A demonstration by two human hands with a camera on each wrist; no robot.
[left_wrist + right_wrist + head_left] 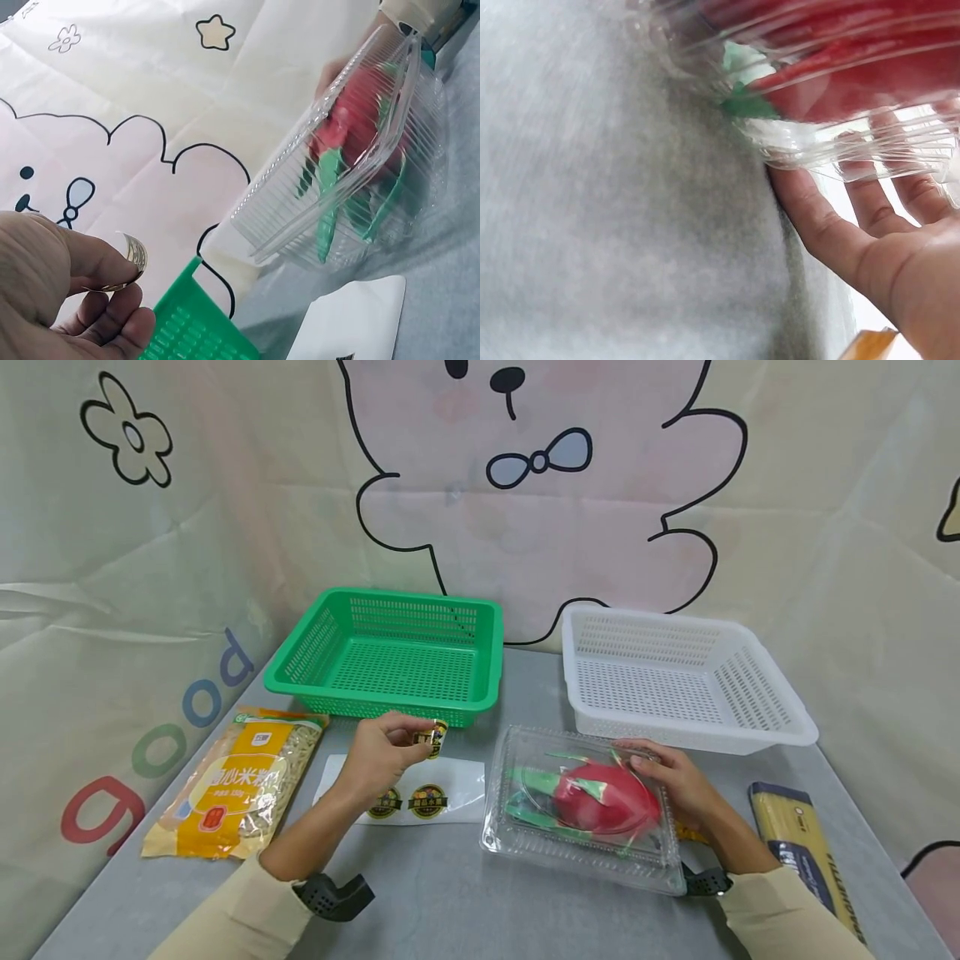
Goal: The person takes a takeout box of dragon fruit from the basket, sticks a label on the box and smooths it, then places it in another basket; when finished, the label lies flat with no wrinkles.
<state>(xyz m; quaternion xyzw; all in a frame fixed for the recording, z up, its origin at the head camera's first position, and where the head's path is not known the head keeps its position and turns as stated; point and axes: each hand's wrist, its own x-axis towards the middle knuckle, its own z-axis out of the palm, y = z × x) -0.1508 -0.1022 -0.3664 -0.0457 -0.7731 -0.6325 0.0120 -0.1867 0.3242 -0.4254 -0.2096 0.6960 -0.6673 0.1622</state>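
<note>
My left hand pinches a small round black-and-gold sticker between thumb and fingertips; it bends in a curve in the left wrist view. Below that hand lies a white sticker sheet with two more such stickers on it. On the other side, my right hand grips the right end of a clear plastic clamshell box, which is tilted. Inside the box is a red dragon fruit with green leafy tips. Through the clear plastic, some right fingers show behind the box wall in the right wrist view.
A green basket stands at the back left, a white basket at the back right. To the left lies a yellow bag of rice noodles. A pack of dry noodles lies by the right edge, partly behind the right sleeve.
</note>
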